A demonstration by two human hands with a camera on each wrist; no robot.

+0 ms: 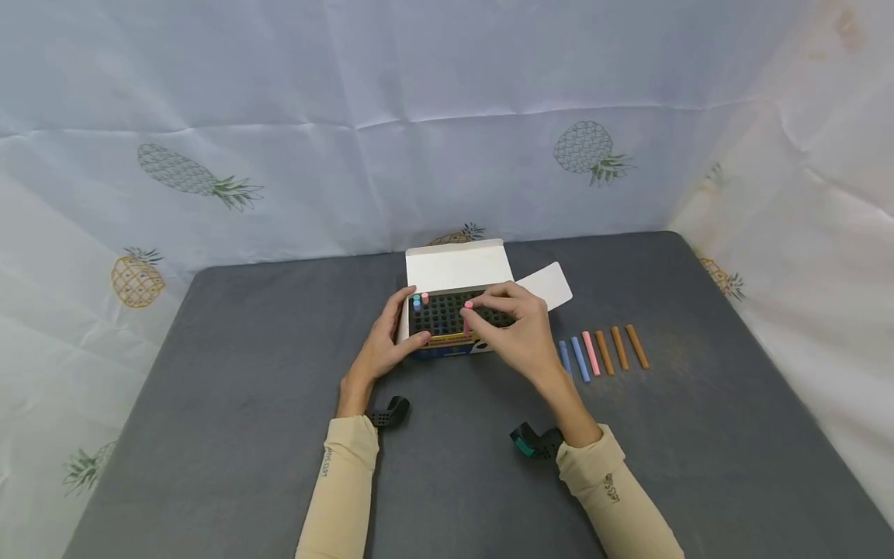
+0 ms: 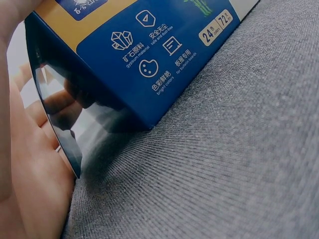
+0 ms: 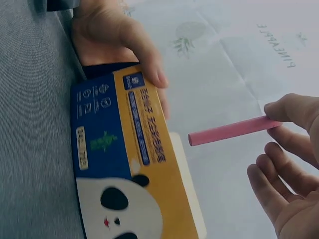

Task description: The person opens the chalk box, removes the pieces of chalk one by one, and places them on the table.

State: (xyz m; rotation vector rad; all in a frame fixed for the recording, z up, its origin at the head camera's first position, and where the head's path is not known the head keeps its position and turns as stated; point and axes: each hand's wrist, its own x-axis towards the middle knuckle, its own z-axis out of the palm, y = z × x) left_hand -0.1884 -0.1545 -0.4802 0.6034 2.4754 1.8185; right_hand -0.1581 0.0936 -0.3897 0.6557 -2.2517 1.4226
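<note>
A chalk box with a panda on its blue and yellow front stands with its lid up, showing a dark holder full of holes. At its left end my left hand grips the box, thumb on the front top edge and fingers at the side and back. Between thumb and index finger, my right hand pinches a pink chalk stick by one end, the stick hanging over the box's front rim. In the holder's back left corner sit blue chalk and another pink chalk.
Right of the box, a row of chalks lies on the grey table: two blue sticks, a pink stick and three orange-brown sticks. A white box flap sticks out rightward. Pineapple-printed cloth hangs behind.
</note>
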